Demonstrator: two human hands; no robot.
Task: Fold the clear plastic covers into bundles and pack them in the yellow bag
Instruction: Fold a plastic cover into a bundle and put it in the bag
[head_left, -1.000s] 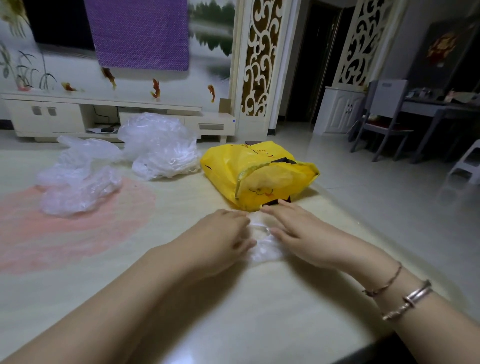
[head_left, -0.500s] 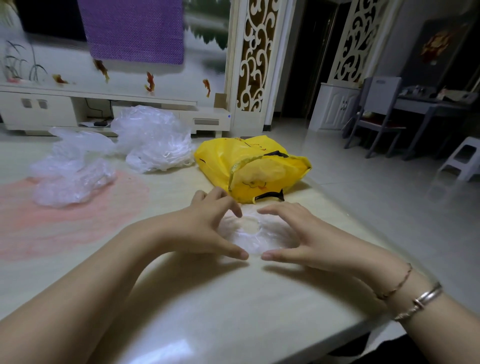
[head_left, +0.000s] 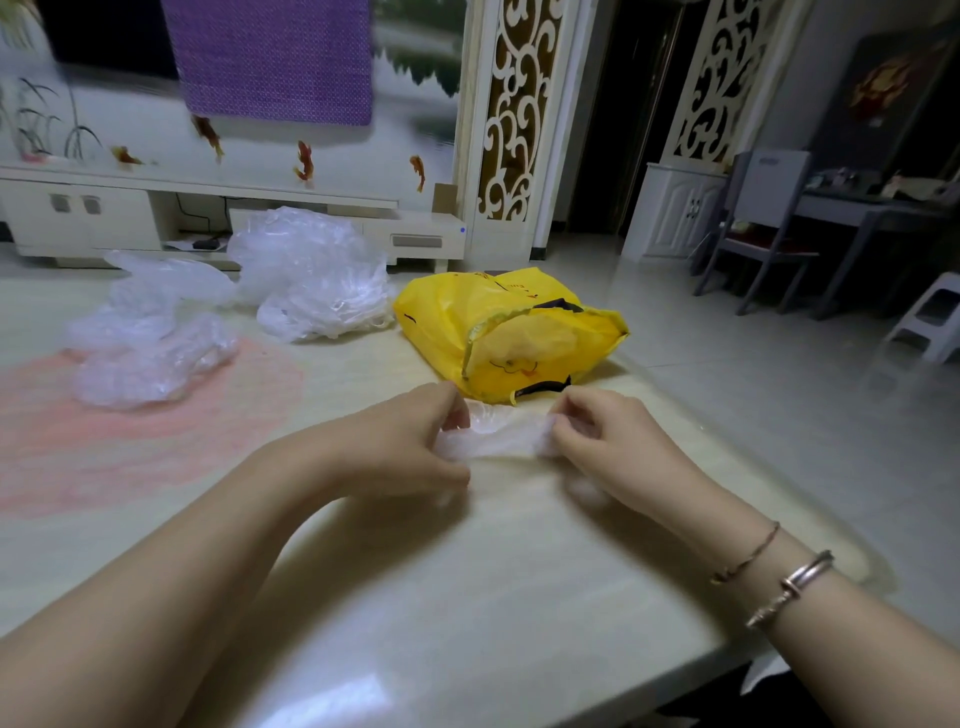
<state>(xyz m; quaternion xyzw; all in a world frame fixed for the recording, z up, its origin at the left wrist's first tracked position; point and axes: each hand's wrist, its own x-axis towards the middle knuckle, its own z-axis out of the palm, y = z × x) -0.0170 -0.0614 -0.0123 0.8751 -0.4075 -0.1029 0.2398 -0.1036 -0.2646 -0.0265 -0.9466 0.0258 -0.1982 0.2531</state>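
Cover in hand: clear plastic cover (head_left: 496, 435), gathered into a narrow crumpled band, stretched sideways between both hands just above the counter (head_left: 467, 597).
Left hand: left hand (head_left: 400, 447) at the band's left end; grip closed on the plastic, thumb and curled fingers pinching it; back of hand faces the camera.
Right hand: right hand (head_left: 608, 441) at the band's right end; grip closed on the plastic, fingertips curled round it. Some plastic shows below the hand, blurred.
Wrist: thin chain bracelet (head_left: 748, 553) and a metal bangle (head_left: 792, 584) on the right forearm.
Yellow bag: yellow bag (head_left: 498, 327) lies on the counter just beyond the hands, near the counter's right edge; mouth turned toward the camera and partly open; black strap or printing at its near lower edge. Contents not legible.
Position of cover relative to bag: cover sits in front of the bag's mouth, close to it, outside it; contact cannot be told.
Loose covers, far: heap of clear plastic covers (head_left: 311, 275) on the counter, left of the yellow bag and just beside it.
Loose covers, left: second heap of clear plastic (head_left: 150, 338) further left, resting partly on a pink patch (head_left: 156, 431) of the counter surface.
Surround: low white cabinet (head_left: 104, 218) along the back wall; purple cloth (head_left: 270, 57) hanging above; grey chair (head_left: 758, 234) and table at right.
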